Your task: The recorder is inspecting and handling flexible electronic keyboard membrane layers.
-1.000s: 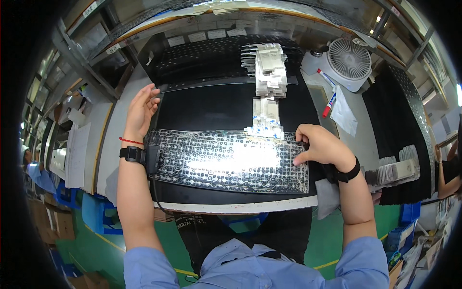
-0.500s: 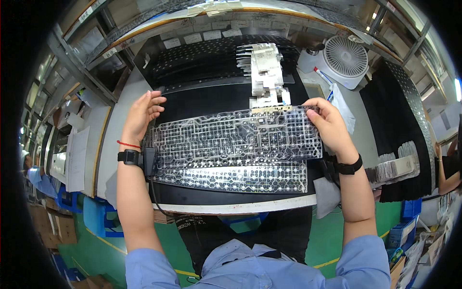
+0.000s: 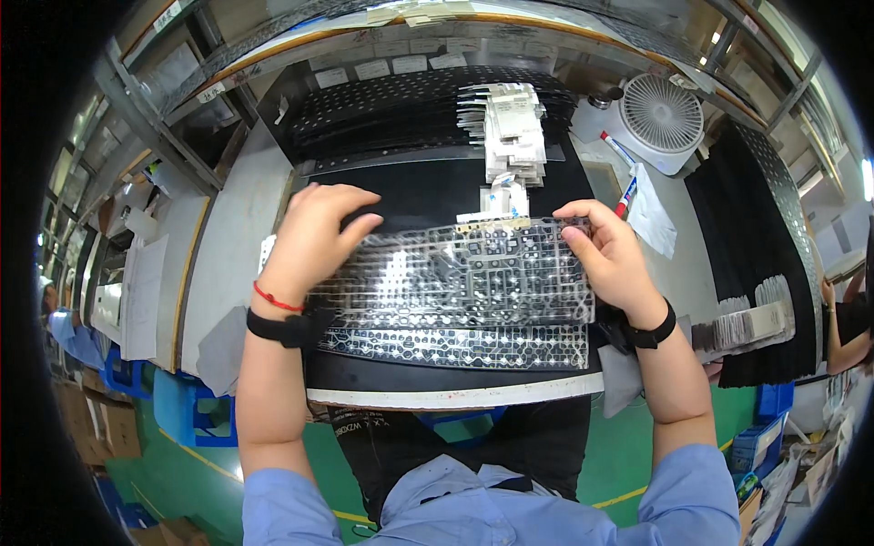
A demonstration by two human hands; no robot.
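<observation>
A clear keyboard membrane sheet (image 3: 510,273) with a grid of dark pads and pale traces is raised a little and tilted over the black work surface (image 3: 401,196). My right hand (image 3: 614,259) pinches its upper right corner between thumb and fingers. Over its left end hovers my left hand (image 3: 319,227), thumb and fingers apart, with nothing seen in its grip. Beneath the raised sheet a second membrane sheet (image 3: 455,348) lies flat, its front strip showing and the remainder hidden. White flat connector tails (image 3: 514,132) are layered just beyond the raised sheet.
A white fan (image 3: 663,118) stands at the far right, near a red-and-white marker (image 3: 626,196) and a clear plastic bag (image 3: 654,218). Stacked black sheets with pale tails (image 3: 765,318) lie at the right. A shelf edge (image 3: 437,25) crosses above the far side.
My left hand has moved right and turned inward over the sheet's left end. The held sheet has shifted slightly nearer me, while my right hand keeps its corner.
</observation>
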